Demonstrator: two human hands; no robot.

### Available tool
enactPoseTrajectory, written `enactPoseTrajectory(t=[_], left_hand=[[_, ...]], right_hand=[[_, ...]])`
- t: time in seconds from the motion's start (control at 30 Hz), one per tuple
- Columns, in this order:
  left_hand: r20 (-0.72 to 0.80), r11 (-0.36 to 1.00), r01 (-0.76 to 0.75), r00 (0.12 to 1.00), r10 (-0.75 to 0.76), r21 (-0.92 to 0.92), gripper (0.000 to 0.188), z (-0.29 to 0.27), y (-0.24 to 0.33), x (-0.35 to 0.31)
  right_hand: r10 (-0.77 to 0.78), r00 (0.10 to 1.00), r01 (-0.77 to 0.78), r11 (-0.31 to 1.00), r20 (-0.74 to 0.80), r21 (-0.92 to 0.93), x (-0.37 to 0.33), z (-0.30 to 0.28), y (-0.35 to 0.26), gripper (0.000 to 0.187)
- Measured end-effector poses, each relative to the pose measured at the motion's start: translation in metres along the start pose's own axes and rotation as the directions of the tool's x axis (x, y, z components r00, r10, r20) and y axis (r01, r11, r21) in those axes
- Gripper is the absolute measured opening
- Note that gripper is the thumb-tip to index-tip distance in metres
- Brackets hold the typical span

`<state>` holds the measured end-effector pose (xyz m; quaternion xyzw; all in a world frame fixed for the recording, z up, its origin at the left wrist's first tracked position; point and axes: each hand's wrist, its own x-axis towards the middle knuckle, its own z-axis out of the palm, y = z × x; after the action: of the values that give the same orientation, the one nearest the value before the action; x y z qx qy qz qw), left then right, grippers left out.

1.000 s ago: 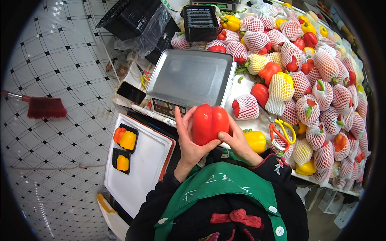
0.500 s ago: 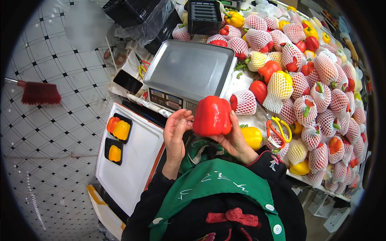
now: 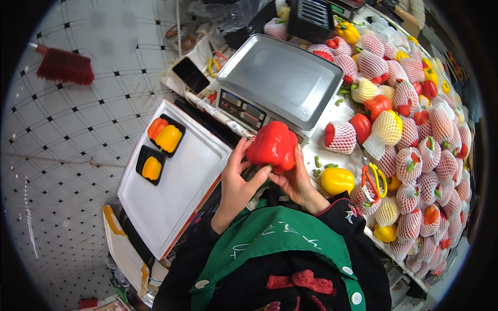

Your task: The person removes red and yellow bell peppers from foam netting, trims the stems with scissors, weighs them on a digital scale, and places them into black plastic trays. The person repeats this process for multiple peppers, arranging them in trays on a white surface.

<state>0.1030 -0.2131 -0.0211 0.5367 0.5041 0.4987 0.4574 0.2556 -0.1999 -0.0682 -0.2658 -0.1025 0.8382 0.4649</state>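
Observation:
A large red bell pepper (image 3: 272, 145) is held up in front of me, just this side of the scale. My left hand (image 3: 240, 181) is closed on its left side, thumb by the green stem at the bottom. My right hand (image 3: 298, 181) grips it from the right and below, some fingers hidden under it. Right of my hands, a yellow bell pepper (image 3: 337, 181) lies on the white table among bits of cut green stem (image 3: 317, 161). Beyond that rest scissors with red and yellow handles (image 3: 374, 182).
A digital scale with a steel pan (image 3: 282, 78) stands ahead. Net-wrapped peppers (image 3: 411, 160) are heaped along the right. To the left, a white board (image 3: 171, 202) carries two black trays (image 3: 151, 165) of peppers. A phone (image 3: 191, 74) lies beside the scale; a red broom (image 3: 65, 66) is on the tiled floor.
My left hand has come in from beside the red pepper and taken hold of it. The pepper has tilted, its stem now showing low. The whole view has shifted and turned.

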Motion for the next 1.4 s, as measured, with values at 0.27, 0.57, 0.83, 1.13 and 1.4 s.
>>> enactPoseTrajectory(t=[0.27,0.57,0.83,1.13,1.4], left_hand=[[-0.105,0.942,-0.156,0.975,0.194,0.296,0.094,-0.021,-0.005,-0.012],[-0.167,0.943,-0.194,0.955,0.244,0.269,0.098,-0.052,-0.02,-0.014],[-0.189,0.731,-0.244,0.87,0.456,0.637,0.1,-0.072,-0.009,-0.008],[-0.078,0.674,-0.331,0.862,0.5,0.66,0.09,-0.076,-0.017,-0.005],[0.002,0.652,-0.402,0.852,0.523,0.643,0.088,-0.063,-0.014,-0.003]], right_hand=[[0.018,0.966,-0.029,0.999,0.256,0.039,0.024,-0.001,0.043,0.073],[0.026,0.948,-0.025,1.0,0.318,-0.007,0.034,0.017,0.064,0.075],[-0.183,0.949,0.273,0.884,0.256,-0.379,0.048,0.047,0.059,0.107],[-0.409,0.897,0.388,0.549,0.166,-0.741,0.056,0.056,0.051,0.038],[-0.409,0.909,0.36,0.675,0.08,-0.644,0.059,0.032,0.041,0.044]])
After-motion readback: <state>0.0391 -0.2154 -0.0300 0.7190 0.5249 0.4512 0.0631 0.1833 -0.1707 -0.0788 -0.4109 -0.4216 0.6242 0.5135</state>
